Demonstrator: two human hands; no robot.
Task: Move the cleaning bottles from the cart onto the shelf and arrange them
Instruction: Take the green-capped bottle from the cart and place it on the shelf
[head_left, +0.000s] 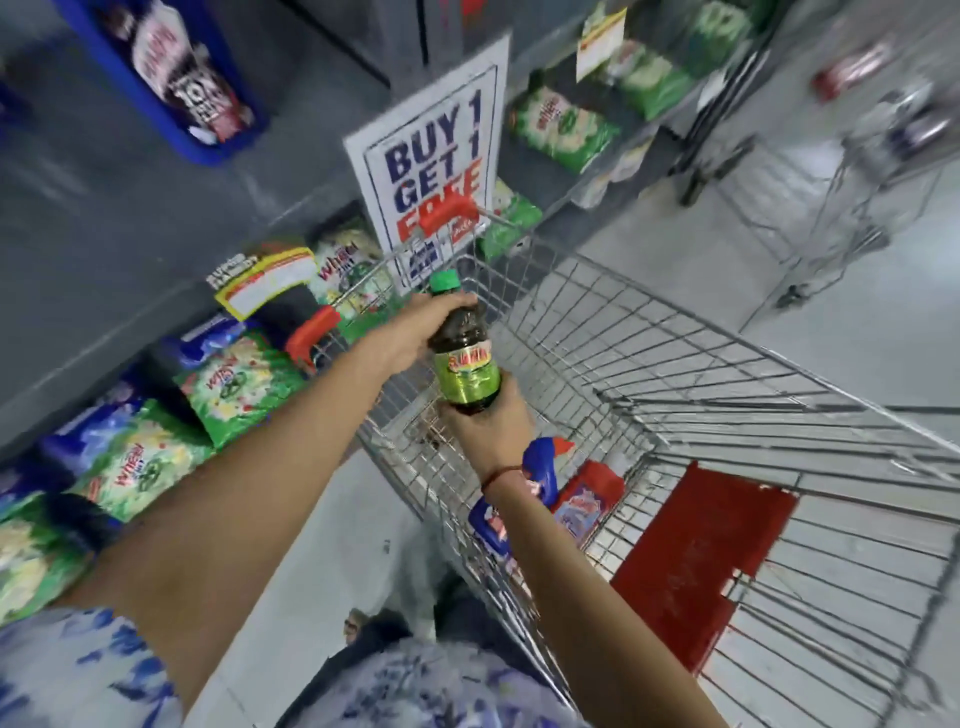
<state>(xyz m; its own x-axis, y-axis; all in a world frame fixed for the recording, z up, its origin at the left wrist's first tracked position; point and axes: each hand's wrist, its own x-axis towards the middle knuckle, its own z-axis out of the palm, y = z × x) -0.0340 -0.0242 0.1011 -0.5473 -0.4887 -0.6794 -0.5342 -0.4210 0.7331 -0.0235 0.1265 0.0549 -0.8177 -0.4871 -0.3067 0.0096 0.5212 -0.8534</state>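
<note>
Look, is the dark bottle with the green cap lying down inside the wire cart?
No, both hands hold the dark bottle with the green cap up above the wire cart.

Blue-white patterned sleeves (62, 670), red wrist thread (501, 475)

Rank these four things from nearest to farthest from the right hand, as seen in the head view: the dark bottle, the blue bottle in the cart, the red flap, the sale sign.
From the right hand:
1. Dark bottle, held in it.
2. Blue bottle, beside the wrist, in the cart.
3. Red flap, lower right.
4. Sale sign, beyond the cart's far end.
</note>
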